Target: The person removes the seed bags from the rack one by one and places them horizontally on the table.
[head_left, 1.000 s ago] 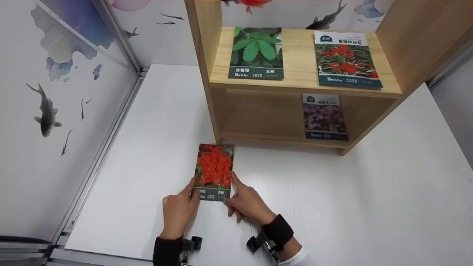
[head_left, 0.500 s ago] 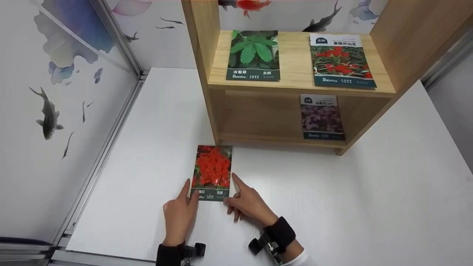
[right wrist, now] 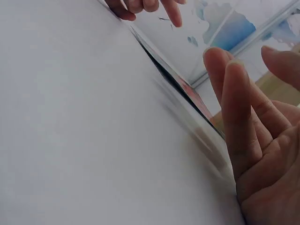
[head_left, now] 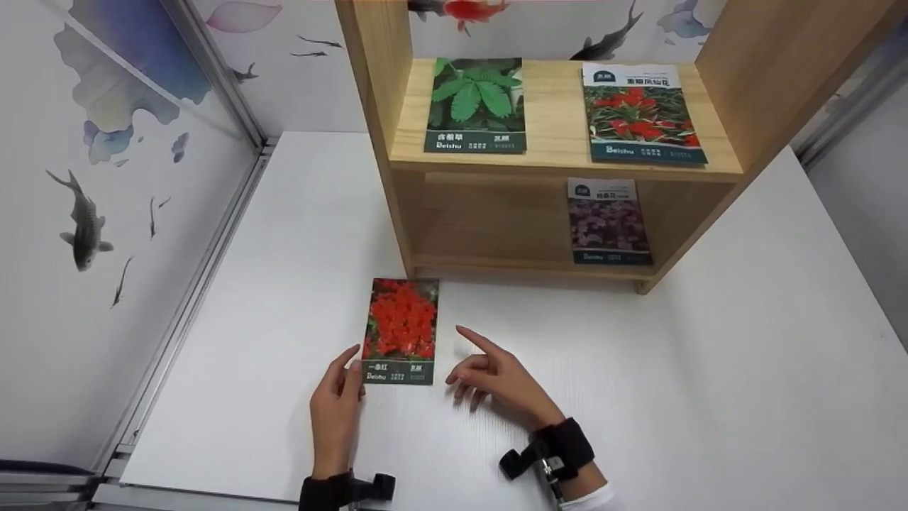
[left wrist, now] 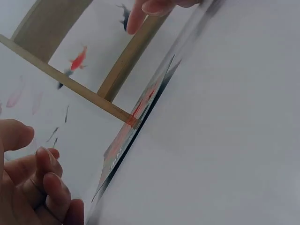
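A seed packet (head_left: 400, 319) with a picture of red flowers lies face up on the white table, in front of the shelf's left corner. My left hand (head_left: 335, 408) is at the packet's lower left edge, fingers loosely bent; whether it still touches the edge cannot be told. To the packet's right, my right hand (head_left: 507, 380) is apart from it, index finger extended and the others relaxed. In the left wrist view the packet (left wrist: 133, 126) appears nearly edge-on beside the left hand (left wrist: 35, 187). The right wrist view shows the right hand (right wrist: 262, 126) holding nothing.
Behind the packet stands a wooden shelf (head_left: 496, 271). Its upper board bears a green-leaf packet (head_left: 475, 106) and a red-flower packet (head_left: 642, 117); a purple-flower packet (head_left: 608, 223) is in the lower compartment. A patterned wall panel (head_left: 85, 319) borders the table's left side.
Both hands have drawn outward from the red-flower packet, the right one clearly away to the right. The packet's printed lower left corner, earlier covered by the left thumb, now shows.
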Action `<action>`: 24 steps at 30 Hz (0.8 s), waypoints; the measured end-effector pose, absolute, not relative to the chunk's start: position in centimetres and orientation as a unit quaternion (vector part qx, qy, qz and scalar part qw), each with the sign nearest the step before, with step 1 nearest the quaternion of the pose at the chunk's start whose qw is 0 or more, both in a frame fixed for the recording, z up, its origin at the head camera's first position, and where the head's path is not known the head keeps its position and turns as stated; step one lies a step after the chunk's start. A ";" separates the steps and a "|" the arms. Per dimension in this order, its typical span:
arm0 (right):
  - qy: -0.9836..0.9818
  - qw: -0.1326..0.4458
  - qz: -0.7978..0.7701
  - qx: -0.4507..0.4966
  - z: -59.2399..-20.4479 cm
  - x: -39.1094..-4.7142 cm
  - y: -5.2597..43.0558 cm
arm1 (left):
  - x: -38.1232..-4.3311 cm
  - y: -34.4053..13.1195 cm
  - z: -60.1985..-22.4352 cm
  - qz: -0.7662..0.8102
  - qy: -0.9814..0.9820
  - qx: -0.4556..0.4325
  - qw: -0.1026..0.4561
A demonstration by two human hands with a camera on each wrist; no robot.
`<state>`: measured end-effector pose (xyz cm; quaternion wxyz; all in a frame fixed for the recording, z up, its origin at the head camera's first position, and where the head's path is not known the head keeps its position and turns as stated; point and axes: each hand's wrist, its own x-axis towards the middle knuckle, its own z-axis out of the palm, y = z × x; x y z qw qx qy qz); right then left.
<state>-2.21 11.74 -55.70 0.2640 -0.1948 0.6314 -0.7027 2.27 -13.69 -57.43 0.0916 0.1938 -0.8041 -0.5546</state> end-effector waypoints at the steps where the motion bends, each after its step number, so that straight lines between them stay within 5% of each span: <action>1: 0.626 0.260 -0.708 -0.195 -55.8 -2.2 12.1 | 2.3 -13.6 -57.4 -0.565 -0.797 0.191 0.093; 24: 0.694 0.169 -0.671 -0.198 -55.5 -0.6 16.4 | 1.5 -7.1 -57.2 -0.761 -0.648 -0.028 0.012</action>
